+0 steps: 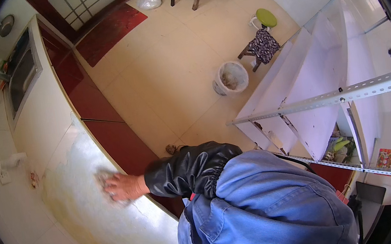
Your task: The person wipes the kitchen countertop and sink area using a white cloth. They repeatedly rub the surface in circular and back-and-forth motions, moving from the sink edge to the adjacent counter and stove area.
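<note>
My right hand (pixel 121 186) reaches left across my front, in a black sleeve cover (pixel 186 169) over a blue jacket. Palm down, it presses on the pale countertop (pixel 86 223). Under its fingers a brownish rag (pixel 102 176) shows, smeared by motion and mostly covered by the hand. The surface around it looks shiny, with yellowish stains. My left hand is not in view.
Dark red cabinet fronts (pixel 114 139) run below the counter, with a metal-framed basin (pixel 23 70) at its far end. A lined waste bin (pixel 231 77), a stool with a patterned cushion (pixel 263 46) and a metal-framed shelf rack (pixel 310 103) stand to the right.
</note>
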Demonstrator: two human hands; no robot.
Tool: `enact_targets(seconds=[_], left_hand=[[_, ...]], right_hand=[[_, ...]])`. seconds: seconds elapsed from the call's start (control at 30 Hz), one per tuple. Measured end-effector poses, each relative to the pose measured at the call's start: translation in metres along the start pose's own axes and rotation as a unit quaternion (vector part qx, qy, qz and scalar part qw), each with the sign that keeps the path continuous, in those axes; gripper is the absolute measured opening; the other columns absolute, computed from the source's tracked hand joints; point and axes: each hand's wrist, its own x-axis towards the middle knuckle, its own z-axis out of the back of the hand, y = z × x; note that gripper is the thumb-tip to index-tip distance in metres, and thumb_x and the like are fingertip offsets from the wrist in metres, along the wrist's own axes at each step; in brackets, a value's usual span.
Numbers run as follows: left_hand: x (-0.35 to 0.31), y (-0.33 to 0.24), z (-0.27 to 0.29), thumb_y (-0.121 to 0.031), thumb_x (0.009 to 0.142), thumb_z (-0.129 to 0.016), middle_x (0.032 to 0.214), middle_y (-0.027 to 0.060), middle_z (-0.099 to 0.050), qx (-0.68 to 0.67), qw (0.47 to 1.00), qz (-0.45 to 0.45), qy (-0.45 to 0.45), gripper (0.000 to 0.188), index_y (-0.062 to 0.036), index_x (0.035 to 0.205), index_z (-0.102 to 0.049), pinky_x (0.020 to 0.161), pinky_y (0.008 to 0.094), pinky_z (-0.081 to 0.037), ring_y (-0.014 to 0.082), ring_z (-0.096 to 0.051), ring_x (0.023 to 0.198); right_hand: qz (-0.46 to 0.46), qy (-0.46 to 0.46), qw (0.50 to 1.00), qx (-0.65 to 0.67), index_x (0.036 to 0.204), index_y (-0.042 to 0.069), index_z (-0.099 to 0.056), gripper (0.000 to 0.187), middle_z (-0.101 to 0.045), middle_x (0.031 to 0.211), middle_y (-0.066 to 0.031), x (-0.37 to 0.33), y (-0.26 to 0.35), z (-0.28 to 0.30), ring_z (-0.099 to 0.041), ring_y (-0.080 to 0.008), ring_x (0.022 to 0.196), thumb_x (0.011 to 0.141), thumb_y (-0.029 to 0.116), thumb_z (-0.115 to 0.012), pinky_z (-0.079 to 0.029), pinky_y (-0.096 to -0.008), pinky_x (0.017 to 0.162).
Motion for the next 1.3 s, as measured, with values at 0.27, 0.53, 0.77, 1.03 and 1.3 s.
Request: enact_targets(seconds=[0.27, 0.53, 0.77, 1.03, 1.3], left_hand=[[-0.001, 0.001, -0.003, -0.063, 0.045, -0.093, 0.127, 0.0426, -0.051, -0.012, 1.0, 0.015, 0.002, 0.133, 0.0274, 0.127, -0.041, 0.111, 0.0582, -0.034, 0.0553, -0.049, 0.119], [0.0, 0.018, -0.014, -0.063, 0.045, -0.093, 0.124, 0.0411, -0.054, -0.041, 0.999, 0.024, 0.001, 0.13, 0.027, 0.125, -0.043, 0.109, 0.0587, -0.036, 0.0545, -0.052, 0.114], [0.013, 0.061, -0.033, -0.064, 0.046, -0.093, 0.121, 0.0399, -0.056, -0.138, 0.988, 0.075, 0.012, 0.128, 0.0267, 0.123, -0.045, 0.108, 0.0592, -0.037, 0.0539, -0.055, 0.11], [0.009, 0.027, -0.01, -0.07, 0.052, -0.089, 0.142, 0.0486, -0.036, -0.095, 0.992, 0.077, -0.014, 0.131, 0.0275, 0.126, -0.042, 0.111, 0.0548, -0.035, 0.0496, -0.043, 0.132], [-0.008, -0.001, 0.048, -0.069, 0.053, -0.09, 0.149, 0.0538, -0.013, -0.145, 0.979, 0.132, 0.053, 0.157, 0.0289, 0.144, -0.007, 0.116, 0.0596, -0.029, 0.0617, -0.016, 0.145]], right_hand=[[-0.044, 0.025, 0.998, -0.031, 0.093, 0.017, -0.07, 0.017, -0.052, 0.131, -0.0123, 0.006, 0.002, 0.01, -0.043, -0.0366, 0.125, 0.078, 0.024, -0.068, -0.042, -0.0527, 0.091], [0.164, 0.144, 0.975, 0.045, 0.095, 0.024, -0.071, 0.03, -0.054, 0.129, -0.0079, -0.042, 0.081, -0.004, -0.044, -0.035, 0.128, 0.069, 0.039, -0.075, -0.045, -0.0518, 0.09], [-0.045, -0.023, 0.999, 0.01, 0.097, 0.018, -0.068, 0.021, -0.051, 0.131, -0.0106, -0.008, 0.036, -0.005, -0.044, -0.0369, 0.125, 0.076, 0.023, -0.067, -0.043, -0.0538, 0.094], [0.12, 0.179, 0.968, 0.126, 0.112, 0.011, -0.067, 0.036, -0.045, 0.143, -0.0167, -0.019, 0.141, 0.001, -0.034, -0.0413, 0.138, 0.076, 0.012, -0.067, -0.035, -0.0565, 0.105], [0.138, 0.086, 0.977, 0.14, 0.114, 0.017, -0.068, 0.04, -0.055, 0.135, -0.0124, 0.001, 0.121, -0.009, -0.051, -0.0361, 0.127, 0.075, 0.02, -0.076, -0.046, -0.0501, 0.1]])
